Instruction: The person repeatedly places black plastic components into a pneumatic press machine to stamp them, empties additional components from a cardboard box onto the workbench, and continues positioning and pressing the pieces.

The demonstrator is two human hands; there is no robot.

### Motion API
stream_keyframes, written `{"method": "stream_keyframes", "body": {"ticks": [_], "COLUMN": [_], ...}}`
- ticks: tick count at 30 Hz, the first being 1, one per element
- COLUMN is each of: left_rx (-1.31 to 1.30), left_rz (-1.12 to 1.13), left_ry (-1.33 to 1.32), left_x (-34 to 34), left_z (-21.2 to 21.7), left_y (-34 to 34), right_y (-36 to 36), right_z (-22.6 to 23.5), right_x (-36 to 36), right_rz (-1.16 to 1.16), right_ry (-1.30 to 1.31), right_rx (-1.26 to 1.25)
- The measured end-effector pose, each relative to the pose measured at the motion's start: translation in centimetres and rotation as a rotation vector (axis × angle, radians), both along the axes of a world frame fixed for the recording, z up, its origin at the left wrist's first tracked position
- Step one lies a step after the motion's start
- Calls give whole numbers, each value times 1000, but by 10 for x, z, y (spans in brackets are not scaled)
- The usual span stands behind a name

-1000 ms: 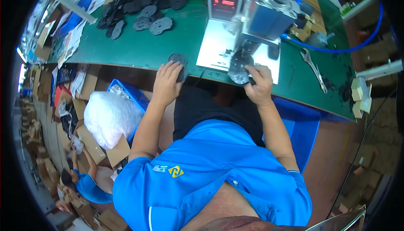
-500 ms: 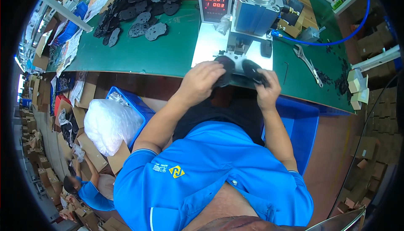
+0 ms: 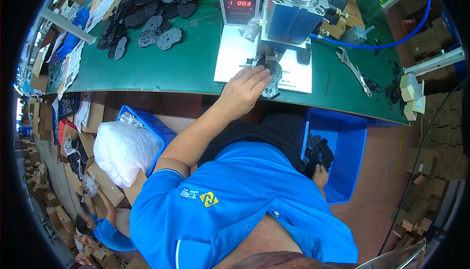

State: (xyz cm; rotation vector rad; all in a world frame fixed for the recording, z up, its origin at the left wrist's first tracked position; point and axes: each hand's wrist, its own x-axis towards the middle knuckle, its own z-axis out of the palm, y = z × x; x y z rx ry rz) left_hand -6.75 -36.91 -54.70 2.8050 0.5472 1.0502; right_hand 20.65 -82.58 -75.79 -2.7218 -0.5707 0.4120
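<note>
My left hand (image 3: 246,89) reaches to the press with its fingers together over a flat, black, sole-shaped plate (image 3: 274,82). The plate lies under the press head, its near end at the base's front edge. The left thumb is hidden. Down at the right, my right hand (image 3: 320,175) is inside a blue bin (image 3: 348,163), its fingers closed at a black plate (image 3: 310,168). My clothing hides part of that arm. Several more black plates (image 3: 320,149) lie in the bin beside this hand.
The press (image 3: 293,17) has a white base and a blue hose (image 3: 382,50). Left of it stands a digital counter (image 3: 239,2). Black plates (image 3: 142,17) are heaped at the far left. A wrench (image 3: 353,70) and hex key (image 3: 327,83) lie right. Another person (image 3: 107,230) works lower left.
My right hand has left the press with a black plate and moved down into the blue bin. My left hand has brought its plate under the press head. The view has shifted slightly.
</note>
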Motion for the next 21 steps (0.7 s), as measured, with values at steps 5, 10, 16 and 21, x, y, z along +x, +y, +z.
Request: {"method": "stream_keyframes", "body": {"ticks": [5,10,16,21], "left_rx": [-12,-31,-66,-61], "left_rz": [26,28,90,73], "left_ry": [49,44,15,-34], "left_x": [-4,-5,-13,-4], "left_z": [3,2,-4,0], "left_y": [-4,-4,-7,-10], "right_y": [14,38,204,298], "right_z": [-29,-51,105,209], "right_x": [0,-9,-33,-69], "right_rz": [122,230,505,785], "right_ry": [100,200,62,-169], "right_rx": [-37,-78,505,811]}}
